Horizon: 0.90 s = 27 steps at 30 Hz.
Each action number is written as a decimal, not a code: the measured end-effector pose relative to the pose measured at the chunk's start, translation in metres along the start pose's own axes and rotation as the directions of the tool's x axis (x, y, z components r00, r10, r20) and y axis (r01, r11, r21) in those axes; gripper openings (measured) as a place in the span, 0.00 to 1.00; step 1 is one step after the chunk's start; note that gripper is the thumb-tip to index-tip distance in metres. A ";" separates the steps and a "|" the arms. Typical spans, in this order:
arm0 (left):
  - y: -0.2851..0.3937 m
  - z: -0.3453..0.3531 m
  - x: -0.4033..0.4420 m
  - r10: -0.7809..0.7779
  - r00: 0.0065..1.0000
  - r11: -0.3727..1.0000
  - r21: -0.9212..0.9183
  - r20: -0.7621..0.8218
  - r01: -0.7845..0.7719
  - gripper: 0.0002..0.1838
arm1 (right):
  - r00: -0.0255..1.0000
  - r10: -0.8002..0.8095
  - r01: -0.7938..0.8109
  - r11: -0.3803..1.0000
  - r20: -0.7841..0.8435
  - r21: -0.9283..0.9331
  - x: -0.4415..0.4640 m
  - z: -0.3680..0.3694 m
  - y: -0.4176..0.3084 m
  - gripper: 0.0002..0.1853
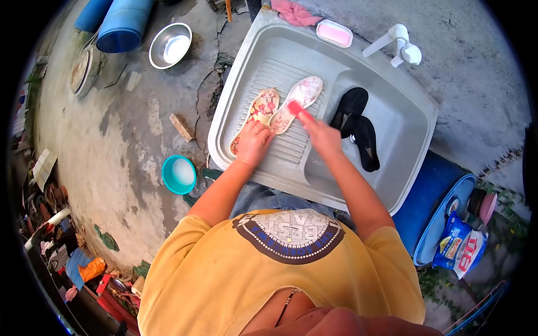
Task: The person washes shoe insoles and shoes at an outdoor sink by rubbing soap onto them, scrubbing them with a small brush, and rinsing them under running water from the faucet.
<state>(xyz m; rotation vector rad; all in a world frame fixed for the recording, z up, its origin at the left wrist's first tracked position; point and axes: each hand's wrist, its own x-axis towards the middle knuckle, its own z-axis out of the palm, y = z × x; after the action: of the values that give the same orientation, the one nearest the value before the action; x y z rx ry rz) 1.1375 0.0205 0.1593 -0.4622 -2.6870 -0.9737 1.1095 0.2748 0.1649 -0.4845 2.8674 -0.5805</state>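
Two flowered insoles lie side by side on the ribbed drainboard of a grey sink (235,106). The left insole (268,101) is cream with red flowers; the right insole (308,87) is paler pink. My left hand (255,143) lies over the lower part of the red-flowered one, and its fingers hold the heel end of the pale one down. In my right hand (325,137) is a red brush (297,109), blurred by motion, set against the middle of the pale insole. Its bristles are hidden. A pair of black shoes (367,143) rests in the basin to the right.
A pink soap bar in a white dish (334,33), a pink cloth (295,12) and a white faucet (399,42) are along the far rim. Left on the ground are a teal bowl (165,178) and a metal basin (154,55). A blue barrel (428,190) and detergent bag (459,246) are right.
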 end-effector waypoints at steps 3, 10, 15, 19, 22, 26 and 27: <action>-0.001 0.001 0.003 -0.018 0.999 1.000 0.018 0.029 0.018 0.07 | 0.978 0.058 -0.058 0.998 -0.198 0.006 0.011 0.020 0.006 0.21; 0.016 -0.005 0.016 0.068 0.997 0.991 0.110 0.039 -0.072 0.08 | 0.999 -0.044 0.044 0.999 -0.019 0.003 0.014 -0.007 0.013 0.21; 0.014 -0.002 0.019 0.041 0.995 0.995 0.091 0.091 -0.049 0.09 | 0.975 0.174 -0.167 0.984 -0.139 0.061 0.046 0.021 0.030 0.23; 0.015 0.002 0.023 0.035 0.997 0.997 0.069 0.072 -0.040 0.10 | 0.991 -0.122 0.125 0.990 0.049 -0.058 0.018 -0.007 -0.009 0.23; 0.014 -0.001 0.024 0.043 0.993 0.997 0.059 0.110 -0.050 0.12 | 0.970 0.185 -0.191 0.981 0.155 0.026 0.070 -0.024 0.040 0.23; 0.012 -0.002 0.027 0.031 0.986 0.998 0.050 0.166 -0.040 0.16 | 0.894 0.413 -0.441 0.882 0.174 0.168 0.083 0.020 0.046 0.26; 0.014 0.000 0.027 0.014 0.986 0.998 0.061 0.164 -0.024 0.17 | 0.918 0.338 -0.375 0.910 0.209 0.177 0.057 0.027 0.022 0.30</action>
<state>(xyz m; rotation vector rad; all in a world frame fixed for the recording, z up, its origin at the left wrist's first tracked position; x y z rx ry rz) 1.1173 0.0359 0.1765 -0.5774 -2.8438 -0.8780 1.0562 0.2645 0.1257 0.0292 2.5922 -0.7264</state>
